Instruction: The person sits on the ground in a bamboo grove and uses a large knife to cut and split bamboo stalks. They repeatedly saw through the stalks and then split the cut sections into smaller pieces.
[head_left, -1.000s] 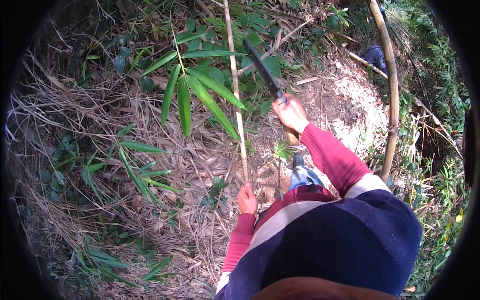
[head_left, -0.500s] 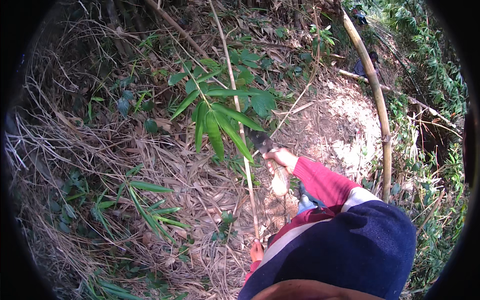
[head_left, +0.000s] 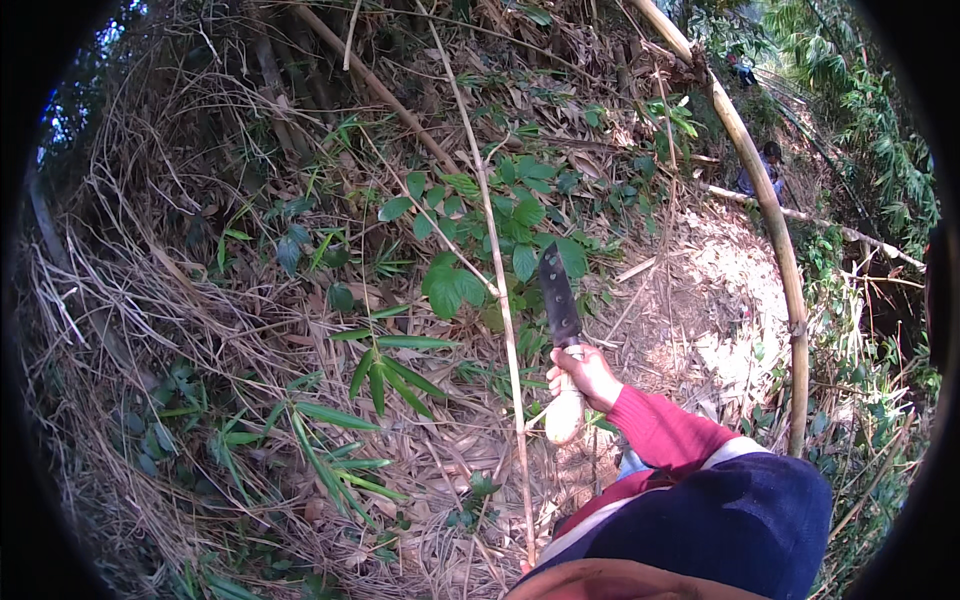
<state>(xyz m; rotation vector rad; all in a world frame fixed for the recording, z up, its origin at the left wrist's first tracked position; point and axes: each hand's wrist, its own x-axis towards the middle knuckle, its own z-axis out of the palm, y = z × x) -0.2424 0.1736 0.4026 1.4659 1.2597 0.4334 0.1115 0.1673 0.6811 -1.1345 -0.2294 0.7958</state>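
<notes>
My right hand (head_left: 587, 377) is closed around the pale, thick handle (head_left: 565, 414) of a machete. Its dark blade (head_left: 559, 297), with a row of holes or spots, points up and away, just right of a long thin bamboo stem (head_left: 506, 325). A short bare side branch (head_left: 455, 250) joins that stem at mid-height. Only a sliver of my left hand (head_left: 525, 566) shows at the stem's lower end, against it; the sleeve and body hide the rest. Left of the stem is a sprig of long green bamboo leaves (head_left: 382, 370).
A thick, curved bamboo pole (head_left: 775, 225) rises on the right. Dry leaves and tangled dead twigs (head_left: 150, 270) cover the slope at left. Broad-leaved plants (head_left: 450, 285) grow behind the stem. A person (head_left: 768, 168) sits far off at upper right, near a fallen pole (head_left: 840, 229).
The leafy sprig has dropped from in front of the stem to its lower left. My right hand has swung the machete away from the stem, blade now upright. The view has shifted.
</notes>
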